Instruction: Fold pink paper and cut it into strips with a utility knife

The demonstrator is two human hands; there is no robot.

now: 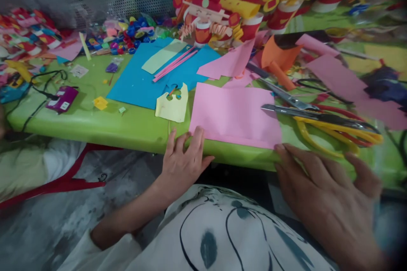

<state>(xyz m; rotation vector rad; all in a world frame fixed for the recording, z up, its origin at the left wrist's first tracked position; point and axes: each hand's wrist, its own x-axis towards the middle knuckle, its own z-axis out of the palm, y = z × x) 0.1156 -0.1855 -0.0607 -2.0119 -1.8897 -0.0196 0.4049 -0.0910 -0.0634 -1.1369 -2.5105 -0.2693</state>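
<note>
A flat pink sheet of paper (235, 112) lies at the front of the green-covered table. My left hand (182, 159) rests at the sheet's lower left corner, palm down, with fingers stretched out and touching the paper's edge. At the lower right corner is my right hand (327, 190), its fingers spread along the table edge and its leftmost fingertips at the paper. A box cutter (318, 115) lies with its blade tip over the sheet's right side. Under and beside it are yellow-handled scissors (305, 133). A pale yellow paper scrap (173, 106) with cut-outs sits left of the sheet.
Behind lie a blue sheet (130, 80) with pink strips (174, 63), and orange paper (280, 57). Paper figures (203, 17) stand at the back. Left are a purple box (62, 98) with a cable and a yellow piece (101, 102). Another person's sleeve (25, 165) shows at far left.
</note>
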